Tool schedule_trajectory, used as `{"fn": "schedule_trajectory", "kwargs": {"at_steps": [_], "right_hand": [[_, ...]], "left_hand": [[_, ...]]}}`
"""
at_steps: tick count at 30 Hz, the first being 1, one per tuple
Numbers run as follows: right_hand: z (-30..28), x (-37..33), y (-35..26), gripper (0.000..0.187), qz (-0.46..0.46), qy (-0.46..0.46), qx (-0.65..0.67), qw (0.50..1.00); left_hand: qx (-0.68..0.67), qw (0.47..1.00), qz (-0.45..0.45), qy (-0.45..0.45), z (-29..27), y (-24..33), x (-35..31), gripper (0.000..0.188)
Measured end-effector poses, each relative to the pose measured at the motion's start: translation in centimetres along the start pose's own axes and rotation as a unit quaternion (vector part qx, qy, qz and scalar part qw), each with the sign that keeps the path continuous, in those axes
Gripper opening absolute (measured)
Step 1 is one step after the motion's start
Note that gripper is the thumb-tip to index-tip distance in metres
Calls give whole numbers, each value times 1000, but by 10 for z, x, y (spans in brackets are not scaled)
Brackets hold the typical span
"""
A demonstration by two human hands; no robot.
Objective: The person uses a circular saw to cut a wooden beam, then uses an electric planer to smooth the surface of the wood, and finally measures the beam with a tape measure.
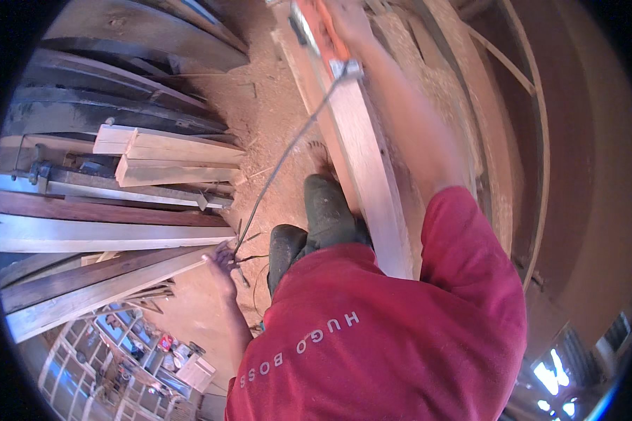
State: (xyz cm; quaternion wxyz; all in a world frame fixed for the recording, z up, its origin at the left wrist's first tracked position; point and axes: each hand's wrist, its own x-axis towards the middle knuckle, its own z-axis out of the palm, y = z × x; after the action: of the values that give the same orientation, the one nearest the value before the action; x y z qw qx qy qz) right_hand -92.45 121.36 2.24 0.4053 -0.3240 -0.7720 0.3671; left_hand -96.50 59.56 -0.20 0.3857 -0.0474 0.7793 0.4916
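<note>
My right arm reaches to the far end of a long pale wooden beam (pixel 361 133). There my right hand (pixel 350 27) is closed on the handle of an orange electric hand planer (pixel 323 35), which rests on the beam's upper face. The hand is slightly blurred and cut by the picture's top edge. From the planer's rear a dark power cord (pixel 282 158) runs slanting down to the left. My left hand (pixel 222 264), low beside the timber stack, is closed on this cord at its lower part.
Stacked planks and beams (pixel 112 231) fill the left side, with two short pale timber pieces (pixel 182 158) on them. More boards (pixel 463 77) lie right of the beam. Wood shavings cover the floor (pixel 260 119). A cluttered metal rack (pixel 126 351) stands at lower left.
</note>
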Motion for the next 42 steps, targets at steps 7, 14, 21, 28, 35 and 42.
{"fn": "schedule_trajectory", "kwargs": {"at_steps": [7,14,21,28,35,42], "right_hand": [[-195,-361,-81,45,328,-108,181,921],[-348,-647,-207,48,385,-87,114,912],[-434,-855,-259,34,535,-18,177,826],[-429,-856,-251,35,516,-31,171,839],[-385,-777,-214,34,471,-61,170,863],[-333,-645,-200,36,410,-47,122,903]], "left_hand": [[92,995,18,-34,-81,-103,-61,84],[252,951,22,-176,-54,-161,-136,85],[357,865,65,-347,12,-189,-199,69],[372,858,81,-346,-10,-201,-212,65],[365,886,72,-277,-49,-197,-193,69],[374,903,-7,-210,-79,-187,-155,76]]}}
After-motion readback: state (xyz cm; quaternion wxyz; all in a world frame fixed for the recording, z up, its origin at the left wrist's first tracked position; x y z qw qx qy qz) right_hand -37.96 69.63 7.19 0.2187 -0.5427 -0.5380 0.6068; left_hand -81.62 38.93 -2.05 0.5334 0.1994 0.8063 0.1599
